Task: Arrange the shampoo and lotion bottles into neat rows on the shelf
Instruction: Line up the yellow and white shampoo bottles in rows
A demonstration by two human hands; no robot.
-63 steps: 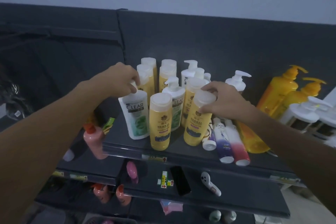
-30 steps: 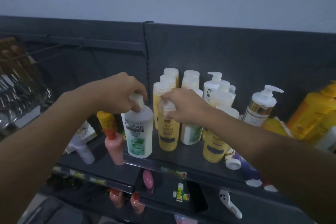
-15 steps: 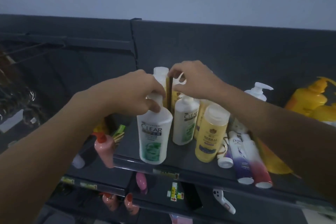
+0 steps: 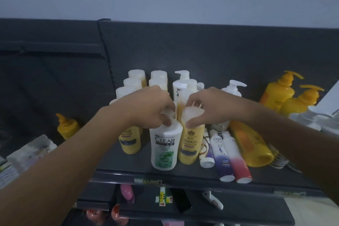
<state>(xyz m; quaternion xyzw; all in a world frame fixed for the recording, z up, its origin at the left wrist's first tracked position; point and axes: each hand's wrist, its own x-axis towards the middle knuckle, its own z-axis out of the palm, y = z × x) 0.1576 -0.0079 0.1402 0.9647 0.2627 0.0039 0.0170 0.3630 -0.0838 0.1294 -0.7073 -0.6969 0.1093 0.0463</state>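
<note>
Hands on two front-row bottles, shelf (image 4: pixel 128 169) edge.
Left hand (image 4: pixel 146 110) clamps white CLEAR bottle (image 4: pixel 165 145) top; right hand (image 4: pixel 207 108) apparently pinches cap of adjoining yellow bottle (image 4: pixel 190 143), bottles touching.

A white handheld device (image 4: pixel 212 200) and pink items (image 4: pixel 126 191) occupy lower shelves.

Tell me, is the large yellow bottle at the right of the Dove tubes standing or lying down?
Lying down. The large yellow bottle rests on its side on the shelf, its base toward the front edge, beside the Dove tubes.
</note>
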